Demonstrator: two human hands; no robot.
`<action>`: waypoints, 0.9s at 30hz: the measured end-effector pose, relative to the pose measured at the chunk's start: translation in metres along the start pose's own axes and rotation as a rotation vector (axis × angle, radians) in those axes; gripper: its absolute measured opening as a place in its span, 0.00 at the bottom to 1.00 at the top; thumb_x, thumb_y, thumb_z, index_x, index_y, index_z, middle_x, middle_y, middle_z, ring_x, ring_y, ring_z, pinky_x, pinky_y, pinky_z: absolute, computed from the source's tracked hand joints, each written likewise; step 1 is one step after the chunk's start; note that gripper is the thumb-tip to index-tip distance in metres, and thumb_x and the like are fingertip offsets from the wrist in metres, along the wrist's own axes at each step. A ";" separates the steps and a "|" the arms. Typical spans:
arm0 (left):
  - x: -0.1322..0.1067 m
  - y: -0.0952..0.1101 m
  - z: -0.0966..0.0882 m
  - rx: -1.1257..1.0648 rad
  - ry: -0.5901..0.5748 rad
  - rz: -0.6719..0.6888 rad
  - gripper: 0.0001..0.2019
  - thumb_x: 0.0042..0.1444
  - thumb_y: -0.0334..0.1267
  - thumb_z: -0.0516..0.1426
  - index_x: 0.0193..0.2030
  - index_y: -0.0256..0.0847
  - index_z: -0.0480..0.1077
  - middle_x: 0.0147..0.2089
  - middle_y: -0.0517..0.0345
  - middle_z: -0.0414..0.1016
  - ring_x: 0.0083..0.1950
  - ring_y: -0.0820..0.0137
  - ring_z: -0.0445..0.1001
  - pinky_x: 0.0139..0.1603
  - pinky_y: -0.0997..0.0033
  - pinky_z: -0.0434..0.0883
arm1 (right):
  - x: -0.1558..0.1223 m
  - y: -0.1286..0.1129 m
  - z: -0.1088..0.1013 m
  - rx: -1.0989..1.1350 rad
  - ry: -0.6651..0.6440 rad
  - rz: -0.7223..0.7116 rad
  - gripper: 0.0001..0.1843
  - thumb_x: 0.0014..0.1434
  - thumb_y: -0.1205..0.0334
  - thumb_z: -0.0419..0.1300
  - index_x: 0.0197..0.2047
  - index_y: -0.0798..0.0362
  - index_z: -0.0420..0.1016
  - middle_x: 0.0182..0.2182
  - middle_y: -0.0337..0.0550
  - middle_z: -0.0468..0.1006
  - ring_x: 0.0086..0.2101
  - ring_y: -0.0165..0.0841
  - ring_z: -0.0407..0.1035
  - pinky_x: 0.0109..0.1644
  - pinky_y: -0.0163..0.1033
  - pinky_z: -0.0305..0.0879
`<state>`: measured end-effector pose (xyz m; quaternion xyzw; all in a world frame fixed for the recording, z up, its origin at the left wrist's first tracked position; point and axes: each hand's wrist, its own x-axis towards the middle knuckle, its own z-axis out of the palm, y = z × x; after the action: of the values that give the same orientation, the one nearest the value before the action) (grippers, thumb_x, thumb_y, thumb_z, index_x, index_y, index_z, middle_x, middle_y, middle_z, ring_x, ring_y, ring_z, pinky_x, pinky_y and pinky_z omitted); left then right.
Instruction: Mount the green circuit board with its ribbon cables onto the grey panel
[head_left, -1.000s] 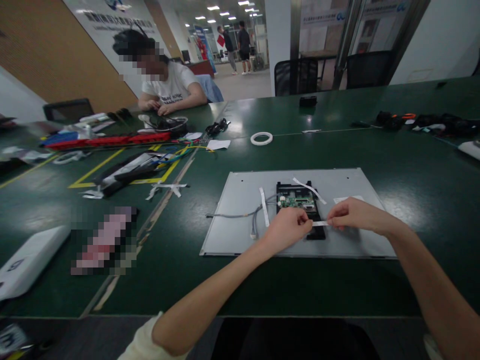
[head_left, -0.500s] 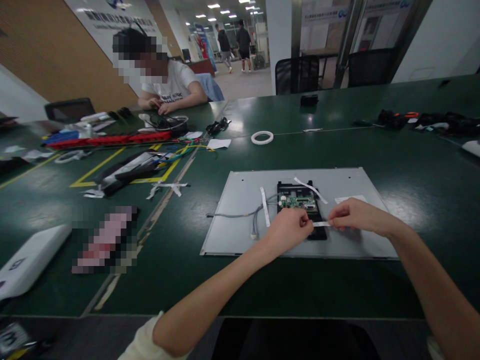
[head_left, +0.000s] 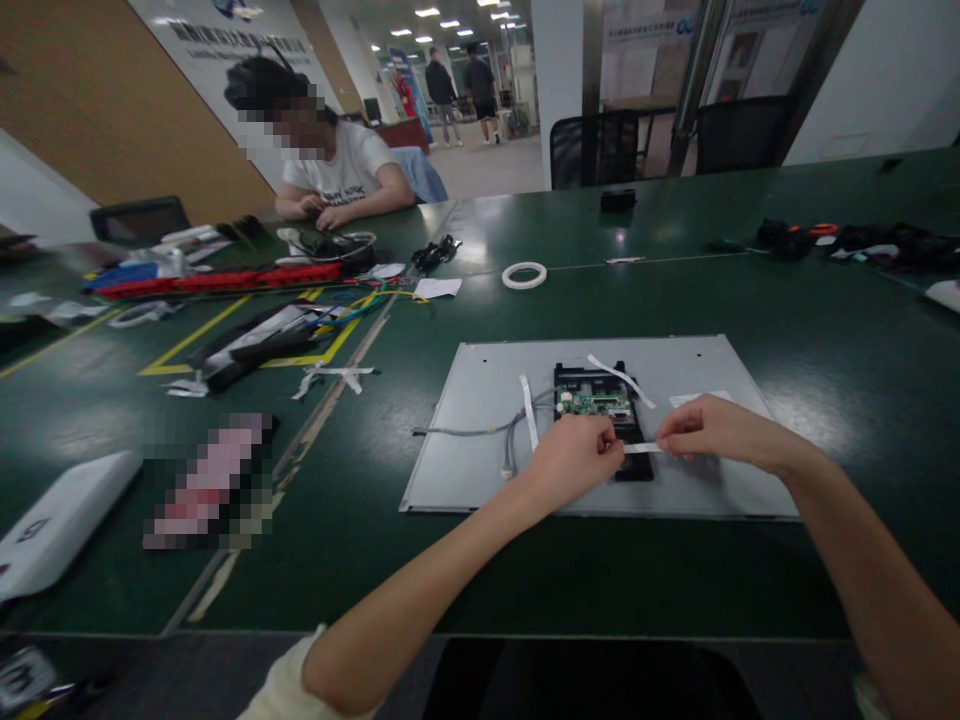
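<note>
White strip (head_left: pixel 642 449) spans left hand (head_left: pixel 574 457) and right hand (head_left: pixel 703 428), fingers pinching it, near front edge of grey panel (head_left: pixel 465 478)

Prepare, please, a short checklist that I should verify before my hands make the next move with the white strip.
1. Left hand pinches one end of the white strip: ok.
2. Right hand pinches the other end: ok.
3. Strip runs straight between the fingers, without a fold: ok, for the visible part.
4. Strip is stuck down to the black frame below it: cannot tell.
5. Green circuit board is fully in view: not ok, the left hand hides part of its lower side.
6. Grey cable is clear of the held strip: ok, it lies to the left.
</note>
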<state>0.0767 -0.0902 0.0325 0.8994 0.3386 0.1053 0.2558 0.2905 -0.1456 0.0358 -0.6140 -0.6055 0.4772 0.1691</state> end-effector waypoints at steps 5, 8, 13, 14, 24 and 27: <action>-0.001 0.001 0.002 0.064 -0.007 0.002 0.09 0.56 0.38 0.52 0.29 0.38 0.70 0.26 0.58 0.72 0.26 0.73 0.67 0.25 0.74 0.57 | 0.002 0.001 0.000 -0.032 0.018 0.003 0.10 0.50 0.59 0.58 0.30 0.54 0.78 0.23 0.38 0.75 0.26 0.29 0.66 0.31 0.33 0.57; -0.001 0.001 0.005 0.135 -0.014 -0.014 0.10 0.56 0.39 0.52 0.30 0.38 0.71 0.27 0.57 0.73 0.27 0.71 0.69 0.26 0.74 0.58 | 0.003 0.003 0.002 -0.053 0.029 0.004 0.10 0.51 0.58 0.58 0.30 0.54 0.78 0.23 0.38 0.76 0.27 0.29 0.67 0.32 0.34 0.58; -0.002 0.001 0.010 0.238 -0.002 -0.010 0.11 0.57 0.42 0.52 0.30 0.40 0.70 0.27 0.56 0.73 0.29 0.68 0.70 0.26 0.72 0.60 | 0.005 0.005 0.004 -0.096 0.037 0.002 0.11 0.50 0.57 0.58 0.29 0.54 0.78 0.23 0.39 0.76 0.27 0.30 0.69 0.32 0.34 0.60; -0.002 0.001 0.011 0.251 0.000 -0.008 0.11 0.57 0.42 0.52 0.30 0.40 0.70 0.27 0.56 0.73 0.29 0.67 0.71 0.27 0.72 0.60 | 0.006 0.005 0.004 -0.101 0.036 0.006 0.11 0.50 0.56 0.58 0.29 0.54 0.78 0.23 0.39 0.76 0.27 0.31 0.69 0.32 0.35 0.60; -0.002 0.004 0.009 0.284 -0.019 -0.017 0.11 0.57 0.43 0.52 0.32 0.39 0.71 0.28 0.54 0.73 0.30 0.65 0.72 0.31 0.69 0.65 | 0.009 0.008 0.008 -0.046 0.082 0.041 0.12 0.47 0.55 0.61 0.30 0.52 0.66 0.20 0.37 0.75 0.22 0.30 0.69 0.28 0.34 0.60; -0.001 0.003 0.007 0.286 -0.023 -0.016 0.12 0.57 0.44 0.52 0.33 0.39 0.71 0.28 0.53 0.73 0.31 0.65 0.72 0.31 0.68 0.65 | 0.009 0.008 0.009 -0.074 0.079 0.033 0.11 0.47 0.55 0.60 0.28 0.52 0.65 0.20 0.37 0.75 0.23 0.31 0.70 0.29 0.34 0.61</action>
<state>0.0798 -0.0958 0.0280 0.9251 0.3542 0.0436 0.1297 0.2858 -0.1422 0.0216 -0.6482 -0.6055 0.4324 0.1623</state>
